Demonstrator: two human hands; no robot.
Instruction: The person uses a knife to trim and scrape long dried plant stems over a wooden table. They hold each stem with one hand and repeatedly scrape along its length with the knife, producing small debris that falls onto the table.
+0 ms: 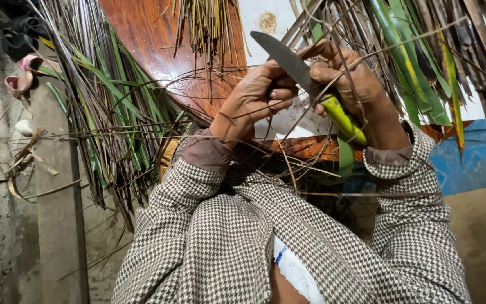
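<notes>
In the head view, my right hand (349,79) has its fingers closed around the yellow-green handle (341,117) of a knife (302,76). The grey blade (281,53) runs up and to the left from the fist, its tip over the pale sheet (265,19) that lies on the counter (153,39).

My left hand (254,95) sits just beside the right, on the near side of the blade. Its fingers are curled shut, pinching a thin dry leaf rib (243,115) against the flat of the blade. The knuckles of both hands nearly touch.

The rib crosses in front of both wrists and continues to the right past the right sleeve (412,163). Several more thin ribs arc loosely over the hands and forearms.

Surroundings:
- A heap of green and dry palm leaves (113,112) lies to the left, spilling off the reddish wooden counter toward the concrete floor (57,225).
- A second bundle of green and brown leaves (434,62) hangs at the upper right.
- Pink sandals (26,73) rest at the far left on the floor.
- Both arms wear checked sleeves.
</notes>
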